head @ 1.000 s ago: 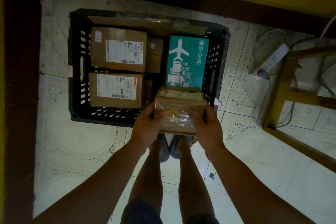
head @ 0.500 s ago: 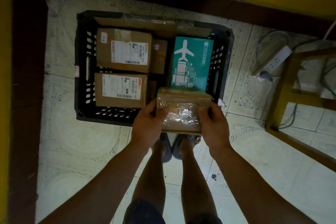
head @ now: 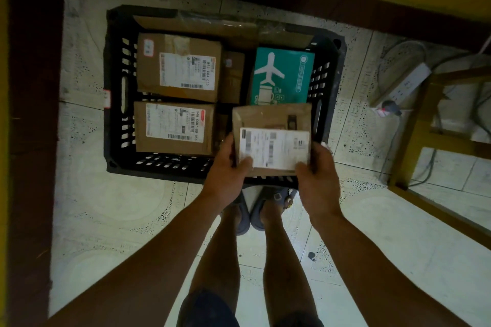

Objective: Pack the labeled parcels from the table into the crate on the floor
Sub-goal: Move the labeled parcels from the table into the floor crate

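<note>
A labelled cardboard parcel [head: 272, 138] is gripped between the left hand [head: 225, 180] and right hand [head: 318, 183], thumbs on its label, seemingly held above the black crate [head: 114, 141].

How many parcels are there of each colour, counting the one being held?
Brown parcels with large white labels: 3 (two in the crate, one held by left hand and right hand)
Small brown box: 1
Teal airplane box: 1
Total: 5 plainly visible

Home: tiled floor [head: 111, 220], power strip [head: 403, 85]
</note>
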Action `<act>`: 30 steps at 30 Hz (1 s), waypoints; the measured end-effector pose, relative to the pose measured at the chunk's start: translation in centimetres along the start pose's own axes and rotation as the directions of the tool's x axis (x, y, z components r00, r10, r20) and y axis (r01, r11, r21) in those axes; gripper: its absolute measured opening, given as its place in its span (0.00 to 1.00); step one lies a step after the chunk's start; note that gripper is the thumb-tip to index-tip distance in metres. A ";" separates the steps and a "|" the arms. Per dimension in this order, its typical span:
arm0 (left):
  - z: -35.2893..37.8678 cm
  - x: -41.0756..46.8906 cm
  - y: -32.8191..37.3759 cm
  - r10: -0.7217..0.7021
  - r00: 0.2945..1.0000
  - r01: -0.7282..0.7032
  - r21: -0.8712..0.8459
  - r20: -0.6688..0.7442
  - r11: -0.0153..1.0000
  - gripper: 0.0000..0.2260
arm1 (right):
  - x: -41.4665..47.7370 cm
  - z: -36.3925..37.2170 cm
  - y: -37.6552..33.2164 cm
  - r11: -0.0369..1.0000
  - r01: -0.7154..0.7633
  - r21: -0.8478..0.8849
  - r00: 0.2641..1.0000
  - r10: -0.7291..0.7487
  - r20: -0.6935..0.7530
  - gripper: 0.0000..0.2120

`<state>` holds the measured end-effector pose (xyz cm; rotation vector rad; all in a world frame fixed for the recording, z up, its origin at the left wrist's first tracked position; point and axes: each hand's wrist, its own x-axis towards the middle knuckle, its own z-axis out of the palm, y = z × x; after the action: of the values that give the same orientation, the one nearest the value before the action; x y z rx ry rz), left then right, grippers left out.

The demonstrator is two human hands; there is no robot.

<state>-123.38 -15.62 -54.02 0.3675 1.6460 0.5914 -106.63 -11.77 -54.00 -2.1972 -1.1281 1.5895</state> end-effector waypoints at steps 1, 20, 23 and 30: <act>0.3 0.3 -0.3 -0.023 1.000 0.022 0.077 0.010 0.997 0.25 | 0.0 0.0 0.7 0.997 -0.029 -0.075 0.999 0.031 0.015 0.15; 1.8 -0.9 0.8 -0.055 0.990 0.081 0.195 -0.133 0.978 0.11 | -1.6 -3.1 0.3 0.958 -0.160 -0.239 0.985 0.170 0.022 0.13; 1.4 -3.3 3.3 -0.032 0.982 0.062 0.156 -0.188 0.986 0.07 | -4.0 -5.2 -2.2 0.977 -0.180 -0.116 0.982 0.186 0.041 0.08; 1.0 -12.5 12.8 0.030 0.998 -0.023 0.143 -0.049 0.989 0.12 | -13.1 -11.7 -10.7 0.986 -0.134 0.103 0.991 0.132 0.031 0.08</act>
<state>-121.56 -11.89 -36.59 0.4824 1.7399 0.5080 -102.90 -10.29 -33.80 -2.2325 -0.8987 1.6909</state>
